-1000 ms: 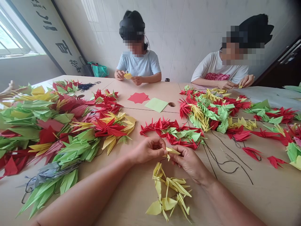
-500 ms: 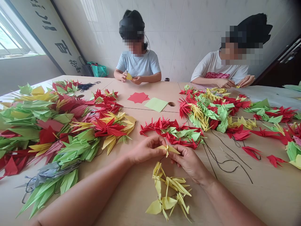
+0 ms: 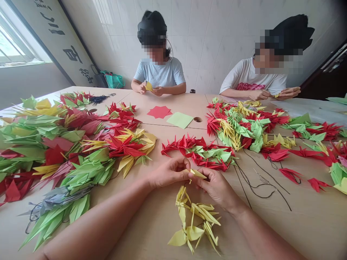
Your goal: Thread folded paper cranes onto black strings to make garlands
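Observation:
A yellow folded paper crane (image 3: 197, 173) is held between my two hands over the table. My left hand (image 3: 170, 171) pinches its left side between thumb and fingers. On the other side my right hand (image 3: 214, 183) grips the right end, the fingertips partly hidden behind the paper. Just below hangs or lies a string of yellow paper cranes (image 3: 195, 220), threaded on dark cord; whether that cord reaches the held crane I cannot tell. Right beyond my hands lies a strand of red and green cranes (image 3: 202, 151).
A big heap of strung cranes (image 3: 67, 144) covers the table's left side. More strands (image 3: 244, 122) lie at right, with loose black cord (image 3: 255, 187) before them. Red paper squares (image 3: 159, 112) and a green one (image 3: 180, 120) sit mid-table near a hole (image 3: 198, 120). Two people sit opposite, folding yellow paper.
The yellow crane has turned a little in my fingers, and my left thumb now covers more of its middle. At right, the co-worker's hand has shifted slightly outward.

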Motion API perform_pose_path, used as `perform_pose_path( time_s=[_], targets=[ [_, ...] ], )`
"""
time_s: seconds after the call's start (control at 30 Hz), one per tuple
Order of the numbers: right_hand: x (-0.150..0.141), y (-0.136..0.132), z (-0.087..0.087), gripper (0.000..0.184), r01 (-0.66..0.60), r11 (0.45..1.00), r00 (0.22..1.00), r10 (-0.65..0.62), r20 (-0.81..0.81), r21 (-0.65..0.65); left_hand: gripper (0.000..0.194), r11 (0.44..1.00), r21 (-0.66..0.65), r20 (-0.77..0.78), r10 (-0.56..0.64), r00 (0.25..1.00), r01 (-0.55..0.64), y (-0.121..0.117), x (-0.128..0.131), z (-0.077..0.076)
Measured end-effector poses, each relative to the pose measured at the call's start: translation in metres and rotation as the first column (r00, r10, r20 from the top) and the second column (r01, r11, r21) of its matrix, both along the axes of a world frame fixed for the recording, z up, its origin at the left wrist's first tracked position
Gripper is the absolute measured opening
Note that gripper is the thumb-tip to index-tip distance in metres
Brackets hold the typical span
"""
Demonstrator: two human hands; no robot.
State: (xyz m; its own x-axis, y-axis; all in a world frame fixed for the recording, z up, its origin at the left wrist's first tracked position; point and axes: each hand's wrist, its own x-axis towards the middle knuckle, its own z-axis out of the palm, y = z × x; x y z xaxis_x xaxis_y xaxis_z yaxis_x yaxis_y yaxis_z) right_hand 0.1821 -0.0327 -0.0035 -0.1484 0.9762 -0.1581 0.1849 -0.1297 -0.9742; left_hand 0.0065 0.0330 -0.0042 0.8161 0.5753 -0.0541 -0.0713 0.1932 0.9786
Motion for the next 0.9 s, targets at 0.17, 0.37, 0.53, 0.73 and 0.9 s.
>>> perform_pose_path(
  time_s=[0.17,0.37,0.53,0.73,0.9],
  targets=[
    [-0.0008,-0.0006,0.0014,0.036,0.021,1.000,1.000,-0.021,-0.001,0.000,0.024,0.998,-0.070,0.008,-0.007,1.000,0.007,0.0021,-0.0019,-0.0006],
    [0.0003,0.0009,-0.0005,0.037,0.020,0.999,0.999,-0.022,-0.046,-0.050,0.023,0.992,-0.126,0.008,0.020,1.000,-0.019,0.0028,-0.0020,0.0032],
    [-0.0004,0.0008,0.0025,0.039,0.043,0.996,0.999,-0.045,-0.024,-0.073,0.026,0.991,-0.132,0.012,0.027,1.000,-0.025,0.0031,-0.0003,0.0026],
    [-0.0002,0.0003,0.0029,0.040,0.041,0.996,0.999,-0.044,-0.031,-0.079,0.026,0.994,-0.099,-0.002,0.043,0.999,-0.043,0.0026,-0.0001,0.0006],
    [-0.0005,0.0001,0.0026,0.040,0.047,0.995,0.997,-0.052,-0.058,-0.092,0.026,0.996,-0.073,-0.017,0.049,0.999,-0.051,0.0022,0.0000,0.0018]
  ],
)
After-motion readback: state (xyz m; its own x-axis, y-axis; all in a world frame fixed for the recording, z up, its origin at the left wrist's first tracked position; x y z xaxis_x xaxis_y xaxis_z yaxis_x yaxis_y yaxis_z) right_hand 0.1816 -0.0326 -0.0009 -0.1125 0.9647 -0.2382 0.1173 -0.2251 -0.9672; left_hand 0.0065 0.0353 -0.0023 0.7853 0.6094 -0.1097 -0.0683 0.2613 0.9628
